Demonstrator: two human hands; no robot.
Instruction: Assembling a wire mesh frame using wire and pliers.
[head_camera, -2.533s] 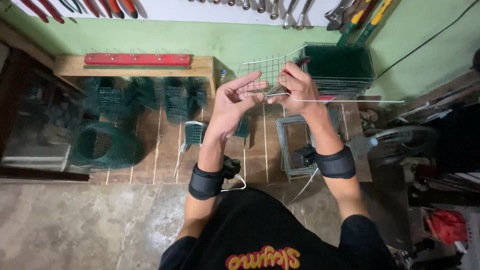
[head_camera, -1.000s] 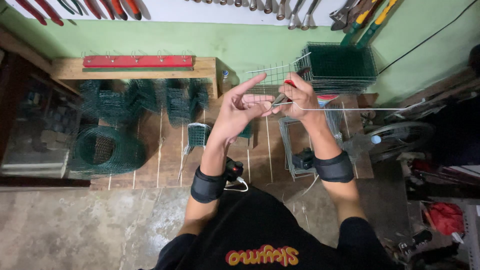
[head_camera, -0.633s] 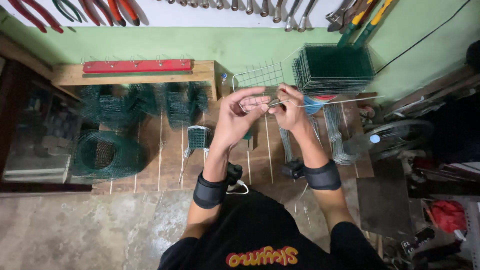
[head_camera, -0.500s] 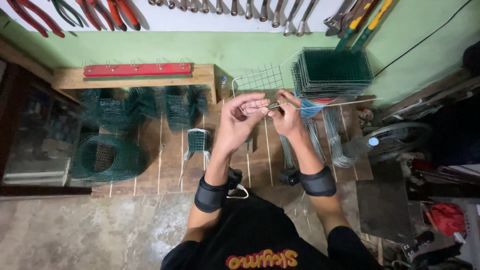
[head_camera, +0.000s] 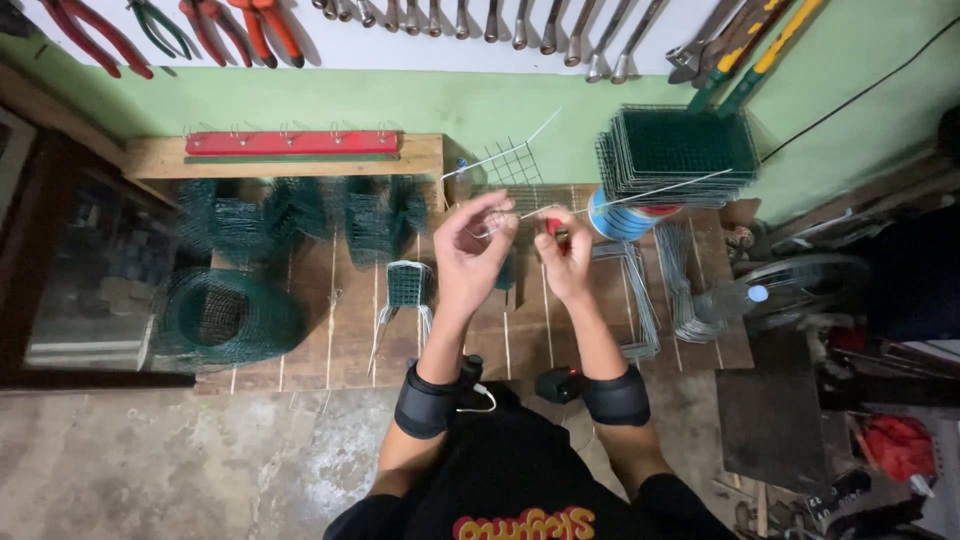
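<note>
Both hands (head_camera: 520, 250) pinch a thin wire (head_camera: 640, 192).

Head view: even, moderately bright indoor light, wide-angle lens.
Soft light from above; the green painted wall (head_camera: 480, 105) is evenly lit, no glare. Weak shadows under the slatted wooden pallet board (head_camera: 330, 330). Right side falls dark. Straight edges bow near frame borders. Both raised hands show slight motion blur; thin wires barely resolve.

Both my hands dropped lower, closer together over desk (head_camera: 330, 330). Left hand (head_camera: 470, 255) fingers curled in, right hand (head_camera: 562, 258) pinching wire (head_camera: 640, 192); mesh panel (head_camera: 505, 165) now farther back.
</note>
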